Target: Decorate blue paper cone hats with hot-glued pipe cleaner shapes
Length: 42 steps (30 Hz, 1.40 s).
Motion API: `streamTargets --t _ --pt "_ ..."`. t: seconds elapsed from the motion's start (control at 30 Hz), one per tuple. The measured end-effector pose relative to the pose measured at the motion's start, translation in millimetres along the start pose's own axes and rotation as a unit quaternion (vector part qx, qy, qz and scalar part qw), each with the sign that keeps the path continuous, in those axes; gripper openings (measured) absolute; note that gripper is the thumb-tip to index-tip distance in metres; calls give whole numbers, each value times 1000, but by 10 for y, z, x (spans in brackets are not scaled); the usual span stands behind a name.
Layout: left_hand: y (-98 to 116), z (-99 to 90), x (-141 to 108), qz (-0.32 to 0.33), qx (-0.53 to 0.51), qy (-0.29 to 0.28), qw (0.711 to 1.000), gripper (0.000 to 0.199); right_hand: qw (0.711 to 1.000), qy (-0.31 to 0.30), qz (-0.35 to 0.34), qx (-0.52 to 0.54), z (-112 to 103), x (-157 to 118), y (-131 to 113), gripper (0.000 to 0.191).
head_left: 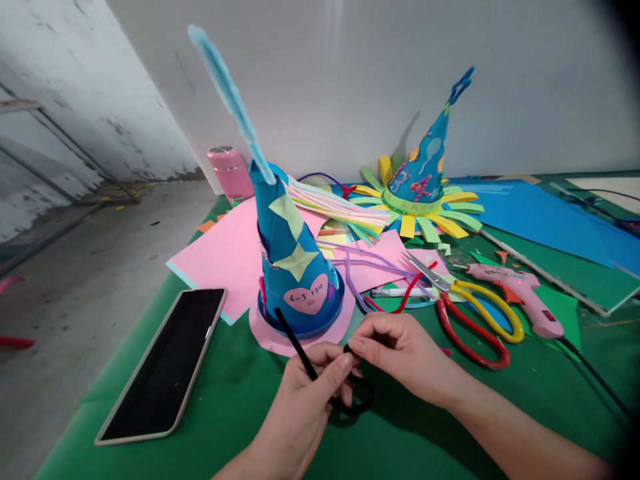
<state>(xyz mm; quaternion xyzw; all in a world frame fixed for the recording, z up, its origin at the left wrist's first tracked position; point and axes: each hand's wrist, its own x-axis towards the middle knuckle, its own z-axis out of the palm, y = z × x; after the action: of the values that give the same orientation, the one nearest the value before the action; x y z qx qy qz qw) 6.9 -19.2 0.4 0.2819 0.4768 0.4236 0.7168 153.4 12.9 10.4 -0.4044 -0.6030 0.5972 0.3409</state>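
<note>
A black pipe cleaner [295, 343] is pinched in my left hand [313, 400], one straight end sticking up toward the paper hat and a loop hanging below the fingers. My right hand [400, 353] pinches another part of it, close to the left fingertips. Just beyond both hands stands a blue cone paper hat [280, 277] with pale green stars, a pink heart with handwriting and a light blue pipe cleaner [227, 93] rising from its tip. Its round blue brim rests on a pink paper piece [270, 343].
A phone [165, 367] lies at left. To the right are scissors [473, 293] with red and yellow handles and a corded pink glue gun [520, 290]. Behind stand a pink bottle [231, 173] and a second cone hat [423, 167] amid paper strips. Green covering [250, 407] spreads over the table.
</note>
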Motion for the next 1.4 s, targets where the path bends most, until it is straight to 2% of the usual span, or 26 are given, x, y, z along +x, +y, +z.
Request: streamTargets --t 0.13,0.27,0.67,0.9,1.03,1.13,1.3,1.4 --pt "5 -3 -2 10 -7 5 1000 12 1000 -9 -1 22 -5 6 1 23" --pt "7 6 2 18 0 21 1000 13 999 0 16 34 -26 12 19 17" --pt "-55 -26 8 59 83 48 994 17 999 15 35 13 46 23 -29 11" --pt "-32 16 -4 4 -20 3 1000 15 997 46 32 54 41 37 -3 12" --pt "-27 -7 -7 13 -4 -11 1000 14 997 59 15 52 21 44 6 11" --pt "-18 -36 0 25 9 2 1000 14 998 43 27 39 -5 40 7 16" --pt "3 -65 16 59 20 13 998 17 995 -57 78 1 2 5 73 22" --pt "13 -59 23 64 1 10 998 15 994 -58 83 25 46 -7 103 18"
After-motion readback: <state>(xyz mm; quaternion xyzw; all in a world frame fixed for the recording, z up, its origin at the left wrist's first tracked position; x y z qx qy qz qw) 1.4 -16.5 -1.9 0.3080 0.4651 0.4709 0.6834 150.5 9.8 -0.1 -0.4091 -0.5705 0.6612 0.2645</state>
